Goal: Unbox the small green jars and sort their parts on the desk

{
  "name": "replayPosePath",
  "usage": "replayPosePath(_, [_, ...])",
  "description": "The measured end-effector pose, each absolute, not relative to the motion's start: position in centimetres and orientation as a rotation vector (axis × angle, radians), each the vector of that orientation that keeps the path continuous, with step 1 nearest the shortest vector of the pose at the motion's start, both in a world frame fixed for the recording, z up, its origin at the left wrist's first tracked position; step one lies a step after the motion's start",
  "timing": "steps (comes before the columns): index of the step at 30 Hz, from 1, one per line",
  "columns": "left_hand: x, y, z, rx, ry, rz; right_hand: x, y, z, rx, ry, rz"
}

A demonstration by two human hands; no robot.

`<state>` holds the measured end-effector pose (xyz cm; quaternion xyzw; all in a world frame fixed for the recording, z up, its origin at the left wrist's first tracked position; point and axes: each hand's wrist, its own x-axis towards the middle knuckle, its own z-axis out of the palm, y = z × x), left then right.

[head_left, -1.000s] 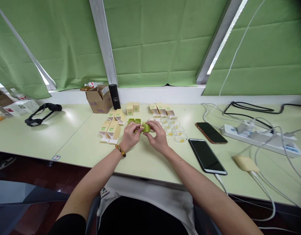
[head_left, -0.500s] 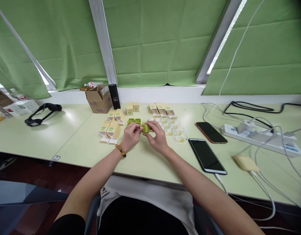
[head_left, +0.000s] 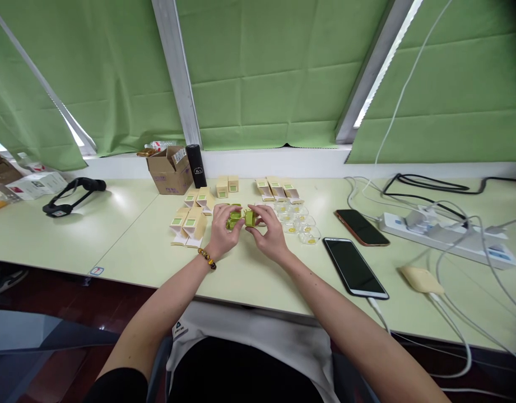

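Note:
Close together over the middle of the table are both my hands. My right hand (head_left: 268, 228) is closed, with thumb and fingers on a small olive-green plastic case (head_left: 250, 218), which seems to stand open. Opposite it, my left hand (head_left: 224, 230) curls its thumb and fingers round a green plastic piece (head_left: 232, 223); its exact shape is partly hidden. Behind the left fingers, green plastic (head_left: 235, 214) shows and partly blends with that piece. Several clear plastic cups (head_left: 300, 219) with yellow spots lie right of my right hand.
Cream cartons with open flaps (head_left: 194, 221) stand to the left, more cartons (head_left: 278, 189) at the back. Two phones (head_left: 356, 267) and a white power strip (head_left: 446, 238) with cables lie right. A cardboard box (head_left: 169, 172), black cylinder (head_left: 196, 165) and black headset (head_left: 73, 195) are further left.
My left hand has gone from a fingertip pinch at the green case to a wider grip on a green piece. The case in my right hand has turned and now seems open.

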<state>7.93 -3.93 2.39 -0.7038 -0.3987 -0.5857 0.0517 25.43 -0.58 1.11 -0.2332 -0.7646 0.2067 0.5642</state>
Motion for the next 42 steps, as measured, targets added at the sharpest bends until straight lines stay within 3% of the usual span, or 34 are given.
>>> replayPosePath(10, [8.0,-3.9,2.6,-2.244,-1.232,-1.738,25.8,-0.4,0.8,-0.599,-1.902,0.226])
replayPosePath(20, [7.2,-2.1,1.0,-2.642,-1.218,-2.261,26.4,0.1,1.5,-0.451,-1.919,0.251])
replayPosePath(25, [6.9,-1.4,0.7,-2.682,-1.294,-2.351,26.7,0.2,1.9,-0.456,-1.896,0.2])
replayPosePath(36, [7.6,-2.7,1.3,-2.353,-1.372,-1.829,26.6,0.2,1.6,-0.483,-1.837,0.223])
replayPosePath(42, [7.8,-3.0,1.5,-2.247,-1.17,-1.655,26.5,-0.1,1.7,-0.615,-1.861,0.021])
